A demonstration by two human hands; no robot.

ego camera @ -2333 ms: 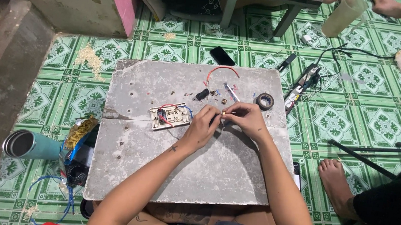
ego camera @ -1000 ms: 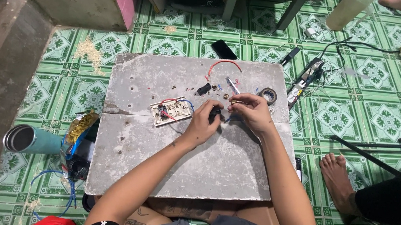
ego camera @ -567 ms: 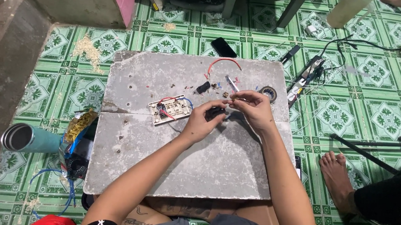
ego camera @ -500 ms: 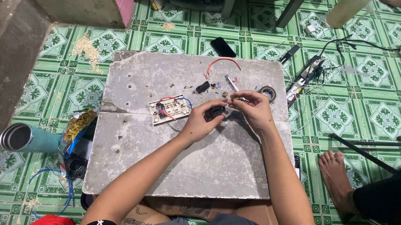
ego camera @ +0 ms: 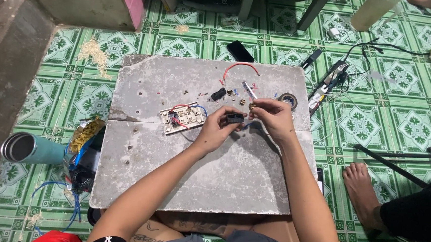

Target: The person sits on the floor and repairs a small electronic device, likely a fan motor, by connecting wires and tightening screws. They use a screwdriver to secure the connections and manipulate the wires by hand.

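Working over the grey slab (ego camera: 170, 183) | switch plate (ego camera: 182, 118) lies wired, back up, left of your hands | left hand (ego camera: 220, 129) fingers clamped on black switch module (ego camera: 234, 119), not yet in plate | right hand (ego camera: 271, 117) pinches small brass part (ego camera: 252, 106) | loose bits beyond remain unfitted.

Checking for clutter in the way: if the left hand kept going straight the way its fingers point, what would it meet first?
Probably the right hand, just past the small black part the left hand pinches; depth is hard to judge.
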